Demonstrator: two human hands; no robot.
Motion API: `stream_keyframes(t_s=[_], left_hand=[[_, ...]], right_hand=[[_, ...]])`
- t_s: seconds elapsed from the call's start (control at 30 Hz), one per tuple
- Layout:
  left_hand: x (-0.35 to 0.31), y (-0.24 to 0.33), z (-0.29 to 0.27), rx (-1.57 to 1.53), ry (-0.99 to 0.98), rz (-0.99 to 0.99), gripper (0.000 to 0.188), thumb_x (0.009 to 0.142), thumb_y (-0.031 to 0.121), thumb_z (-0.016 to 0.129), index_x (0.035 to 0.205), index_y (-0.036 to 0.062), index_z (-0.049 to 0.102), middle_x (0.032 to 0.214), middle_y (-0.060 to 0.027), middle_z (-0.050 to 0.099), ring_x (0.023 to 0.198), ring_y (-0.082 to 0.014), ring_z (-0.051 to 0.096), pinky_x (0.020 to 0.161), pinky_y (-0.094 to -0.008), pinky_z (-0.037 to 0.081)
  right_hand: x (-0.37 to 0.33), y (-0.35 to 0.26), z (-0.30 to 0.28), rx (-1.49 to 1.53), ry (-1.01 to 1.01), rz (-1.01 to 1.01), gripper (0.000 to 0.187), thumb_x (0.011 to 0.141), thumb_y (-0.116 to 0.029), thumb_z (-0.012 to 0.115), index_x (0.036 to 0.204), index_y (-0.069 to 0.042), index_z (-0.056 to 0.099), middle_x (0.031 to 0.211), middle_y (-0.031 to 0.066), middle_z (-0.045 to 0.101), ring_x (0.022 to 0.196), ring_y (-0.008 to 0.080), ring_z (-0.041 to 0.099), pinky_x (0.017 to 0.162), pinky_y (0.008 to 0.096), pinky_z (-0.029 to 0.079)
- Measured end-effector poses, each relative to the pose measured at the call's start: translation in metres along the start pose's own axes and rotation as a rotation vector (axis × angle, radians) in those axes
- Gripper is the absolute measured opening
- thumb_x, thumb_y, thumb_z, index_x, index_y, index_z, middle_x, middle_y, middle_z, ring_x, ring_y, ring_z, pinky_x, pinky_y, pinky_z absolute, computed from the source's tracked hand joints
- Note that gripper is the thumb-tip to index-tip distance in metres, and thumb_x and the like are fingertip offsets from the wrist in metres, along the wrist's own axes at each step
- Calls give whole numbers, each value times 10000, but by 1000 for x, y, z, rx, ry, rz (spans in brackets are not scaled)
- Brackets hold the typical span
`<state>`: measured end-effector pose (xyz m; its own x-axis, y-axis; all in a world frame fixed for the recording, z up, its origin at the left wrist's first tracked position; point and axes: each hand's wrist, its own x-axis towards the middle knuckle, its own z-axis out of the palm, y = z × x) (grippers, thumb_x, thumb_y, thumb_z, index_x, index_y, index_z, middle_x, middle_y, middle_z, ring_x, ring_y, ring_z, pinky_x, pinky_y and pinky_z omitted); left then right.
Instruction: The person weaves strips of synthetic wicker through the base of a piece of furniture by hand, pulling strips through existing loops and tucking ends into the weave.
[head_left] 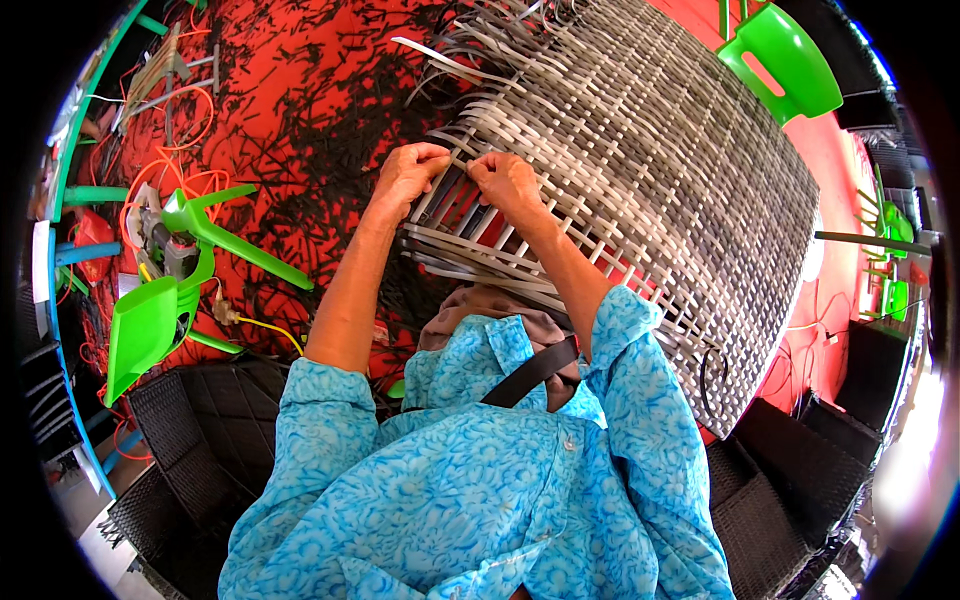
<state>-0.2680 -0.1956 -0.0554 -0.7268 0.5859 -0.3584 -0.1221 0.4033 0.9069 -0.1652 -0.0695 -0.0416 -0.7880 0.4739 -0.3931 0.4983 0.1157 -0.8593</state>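
In front of me lies a large woven panel [650, 130] of grey and whitish flat strips, its weave open near my hands and dense farther off. My left hand [410, 172] is at the panel's left edge, its fingers pinched together at a strip end. Just to its right, my right hand [507, 183] pinches at the weave too, thumb and fingers together. The strips between the fingertips are too small to make out fully. Below both hands, loose grey strips [480, 255] run along the near edge, beside dark frame bars with red floor showing between.
Dark strip scraps [330, 130] litter the red floor [265, 60]. A green plastic chair [150, 325] lies tipped at left, beside orange cords [205, 110] and a power tool [178, 255]. Another green chair [800, 65] stands at far right. Black woven pieces [205, 420] lie near me.
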Motion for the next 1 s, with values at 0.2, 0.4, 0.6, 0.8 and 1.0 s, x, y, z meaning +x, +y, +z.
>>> stream_keyframes(t_s=[0.2,0.4,0.6,0.8,1.0], left_hand=[[27,-12,-8,-221,18,-135,131,813,177,642,859,68,587,718,-15,606,504,-57,507,408,-180,345],[81,16,-87,-578,327,141,143,824,157,617,827,18,584,611,-103,614,416,-119,523,343,-202,367],[61,-4,-49,-686,238,-199,293,755,317,725,787,71,569,641,-51,567,465,-149,516,414,-231,378],[60,-63,-22,-460,-6,-192,249,730,212,738,932,92,657,841,-32,651,749,-132,599,654,-284,477],[69,-39,-12,-403,89,-151,151,783,186,696,880,95,626,695,31,599,516,-77,513,411,-203,326]], right_hand=[[-25,24,2,31,157,-333,296,809,-174,587,1058,-29,520,719,102,614,601,193,606,562,314,470],[-128,27,-53,-44,24,-299,207,831,-140,573,1007,-30,582,742,103,606,602,173,561,569,297,457],[-212,64,-89,59,121,-8,181,845,-136,574,980,-25,619,752,76,622,632,128,581,565,251,460],[-258,80,-111,59,245,19,223,844,-164,583,1008,-14,612,805,101,644,655,147,600,581,278,475],[-312,118,-153,387,583,162,219,874,-151,563,1034,-5,594,734,27,603,576,73,547,526,216,448]])
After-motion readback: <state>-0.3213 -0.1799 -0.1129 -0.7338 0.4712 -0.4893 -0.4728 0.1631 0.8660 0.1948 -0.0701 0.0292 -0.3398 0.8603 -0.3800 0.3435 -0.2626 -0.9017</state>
